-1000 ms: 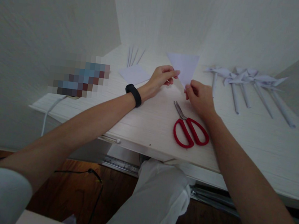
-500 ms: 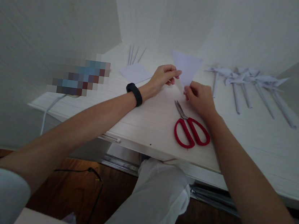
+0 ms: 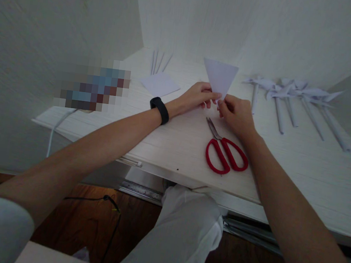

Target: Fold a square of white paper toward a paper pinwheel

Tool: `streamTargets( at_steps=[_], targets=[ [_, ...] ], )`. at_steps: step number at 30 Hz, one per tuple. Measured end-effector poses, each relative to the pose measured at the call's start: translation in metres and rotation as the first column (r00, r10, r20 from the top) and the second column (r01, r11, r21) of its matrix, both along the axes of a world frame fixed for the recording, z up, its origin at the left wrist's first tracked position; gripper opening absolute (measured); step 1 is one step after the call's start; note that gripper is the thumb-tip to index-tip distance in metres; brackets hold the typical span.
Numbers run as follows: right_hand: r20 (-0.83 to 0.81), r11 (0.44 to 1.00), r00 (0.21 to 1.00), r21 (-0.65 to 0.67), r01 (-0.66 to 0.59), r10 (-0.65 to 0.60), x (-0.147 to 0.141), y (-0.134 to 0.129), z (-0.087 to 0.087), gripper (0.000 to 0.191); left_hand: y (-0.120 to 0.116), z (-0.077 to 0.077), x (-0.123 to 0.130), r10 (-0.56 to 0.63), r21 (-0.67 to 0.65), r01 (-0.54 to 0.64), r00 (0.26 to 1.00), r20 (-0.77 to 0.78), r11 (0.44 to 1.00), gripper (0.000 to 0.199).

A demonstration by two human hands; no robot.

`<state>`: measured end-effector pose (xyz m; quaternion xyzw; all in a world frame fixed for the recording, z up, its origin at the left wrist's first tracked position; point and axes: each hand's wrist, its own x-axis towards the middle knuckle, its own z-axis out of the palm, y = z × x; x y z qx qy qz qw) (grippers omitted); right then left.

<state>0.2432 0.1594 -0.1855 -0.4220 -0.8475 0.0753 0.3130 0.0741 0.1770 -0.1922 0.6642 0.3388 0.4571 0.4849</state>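
A folded white paper (image 3: 221,75), narrow at the bottom and wide at the top, stands between my hands. My left hand (image 3: 201,94) has its fingers closed on the paper's lower left side. At the bottom tip, my right hand (image 3: 235,113) pinches the same paper. Red-handled scissors (image 3: 224,152) lie just below my hands, blades pointing up and left. To the left of my left hand is a flat white paper sheet (image 3: 160,84), with several thin sticks (image 3: 158,63) behind it.
Several white paper pinwheels (image 3: 287,90) on rolled paper sticks lie at the right of the white table (image 3: 167,149). A blurred-out object (image 3: 94,89) with a white cable sits at the left. Walls rise behind and left. A drawer rail runs below the front edge.
My left hand has slid down and right along the paper, nearer the bottom tip. My right hand keeps its pinch and has hardly moved.
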Motion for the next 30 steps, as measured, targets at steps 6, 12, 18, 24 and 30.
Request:
streamTargets(
  at_steps=[6, 12, 18, 24, 30],
  targets=[
    [0.017, 1.000, 1.000, 0.009, 0.017, -0.017, 0.0001, 0.0002, -0.0002, 0.021, -0.0021, 0.0034, 0.0015, 0.091, -0.060, -0.088, 0.994, 0.056, 0.994, 0.014],
    [0.055, 0.999, 0.998, 0.024, 0.032, -0.034, -0.0007, -0.0003, 0.0007, 0.023, -0.0051, 0.0076, 0.0028, 0.116, -0.136, -0.099, 0.985, 0.127, 0.986, 0.024],
    [0.103, 0.996, 0.994, 0.085, 0.037, -0.046, -0.0012, -0.0001, -0.0008, 0.026, -0.0071, 0.0069, 0.0012, 0.031, -0.188, 0.005, 0.982, 0.186, 0.982, 0.025],
    [0.150, 0.990, 0.987, 0.134, 0.042, -0.063, -0.0001, 0.0002, -0.0020, 0.029, -0.0036, 0.0080, -0.0003, 0.082, -0.225, -0.023, 0.963, 0.256, 0.974, 0.017],
    [0.149, 0.990, 0.987, 0.138, 0.036, -0.057, 0.0011, 0.0024, -0.0046, 0.029, -0.0015, 0.0090, -0.0022, 0.205, -0.189, -0.153, 0.932, 0.298, 0.970, 0.003]
  ],
)
